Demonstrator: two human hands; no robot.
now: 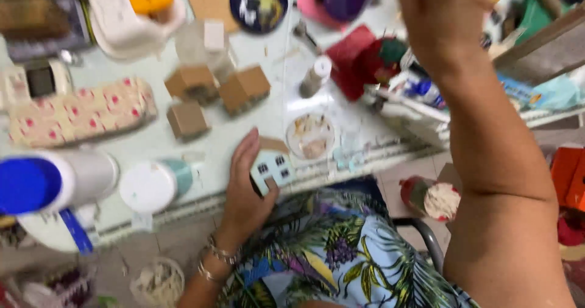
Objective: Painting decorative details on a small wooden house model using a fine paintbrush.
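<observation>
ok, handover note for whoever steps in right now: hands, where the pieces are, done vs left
Left hand: grips the pale blue little house at the table's near edge.
Right hand: raised over the far clutter; whether it holds anything is unclear.
Three plain brown houses stand farther back, a small paint dish to the right, white-lidded jars to the left.
Done: the blue house looks painted, windows on.
Left: the brown ones look bare.

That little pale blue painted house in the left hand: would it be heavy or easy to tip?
The small pale blue house probably weighs little: the left hand grips it loosely. Its boxy shape suggests it would stand flat, though a push might topple it.
</observation>
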